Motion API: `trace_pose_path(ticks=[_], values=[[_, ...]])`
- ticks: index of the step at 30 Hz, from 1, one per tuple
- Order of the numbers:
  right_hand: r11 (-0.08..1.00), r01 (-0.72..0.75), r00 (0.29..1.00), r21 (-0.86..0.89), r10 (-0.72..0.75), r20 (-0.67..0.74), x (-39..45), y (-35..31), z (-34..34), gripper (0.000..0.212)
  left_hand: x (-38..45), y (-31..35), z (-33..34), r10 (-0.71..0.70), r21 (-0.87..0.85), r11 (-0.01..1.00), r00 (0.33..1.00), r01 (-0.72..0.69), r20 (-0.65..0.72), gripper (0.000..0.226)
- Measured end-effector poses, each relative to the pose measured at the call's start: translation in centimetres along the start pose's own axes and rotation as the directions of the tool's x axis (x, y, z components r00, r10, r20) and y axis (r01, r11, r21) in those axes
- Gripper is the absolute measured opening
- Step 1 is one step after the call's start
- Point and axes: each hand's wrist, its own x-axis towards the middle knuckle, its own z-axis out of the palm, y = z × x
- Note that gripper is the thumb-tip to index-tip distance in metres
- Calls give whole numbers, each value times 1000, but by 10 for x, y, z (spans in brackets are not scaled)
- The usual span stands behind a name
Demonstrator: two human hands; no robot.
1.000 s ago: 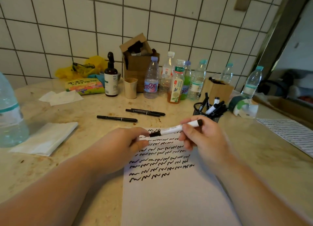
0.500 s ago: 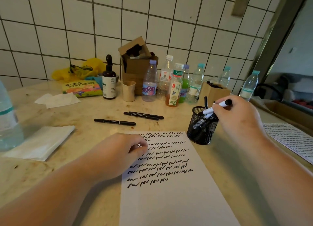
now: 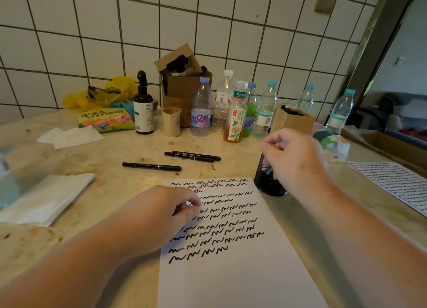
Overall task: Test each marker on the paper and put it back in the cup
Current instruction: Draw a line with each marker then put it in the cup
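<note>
White square tiles back a mottled beige stone counter [image 3: 97, 159] crowded with clutter. Taking the sheet of paper [image 3: 231, 273] at the centre front as the landmark: far to its left lies a folded white tissue [image 3: 46, 196]. Behind the paper and to its left sit a yellow bag [image 3: 101, 95], a bright snack packet [image 3: 106, 120] and a dark pump bottle [image 3: 143, 109]. One black marker [image 3: 151, 166] lies on the counter just behind the paper's upper left corner, with two more black markers [image 3: 193, 156] side by side a little farther back. The left hand [image 3: 161, 213] rests on the paper's left edge, fingers curled loosely inward with nothing visible in them. Rows of black squiggles [image 3: 219, 220] fill the paper's upper half. Behind the paper stand a small beige cup [image 3: 171, 121], a torn cardboard box [image 3: 182, 86] and a row of plastic bottles [image 3: 238, 111]. The black mesh cup [image 3: 268, 180] stands just beside the paper's upper right corner. The right hand [image 3: 293, 159] hovers over it and hides its mouth; fingers are pinched together, but whether they hold a marker cannot be told. Far right of the paper lies a second scribbled sheet [image 3: 397, 183].
</note>
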Motion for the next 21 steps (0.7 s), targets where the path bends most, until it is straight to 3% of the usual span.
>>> trace_pose_path(ticks=[4, 9, 13, 21], values=[[994, 81, 969, -79, -60, 241, 0, -8, 42, 7, 0, 4, -3, -10, 6, 1000, 1000, 10, 18, 16], [969, 98, 898, -226, 12, 441, 32, -14, 94, 27, 0, 5, -4, -12, 30, 999, 999, 11, 38, 20], [943, 133, 895, -305, 18, 446, 50, -14, 123, 31, 1, 5, -5, 7, 20, 1000, 1000, -7, 26, 22], [953, 58, 909, -298, 72, 410, 72, -20, 151, 11, 1, 6, -5, 65, 52, 996, 997, -67, 42, 20]])
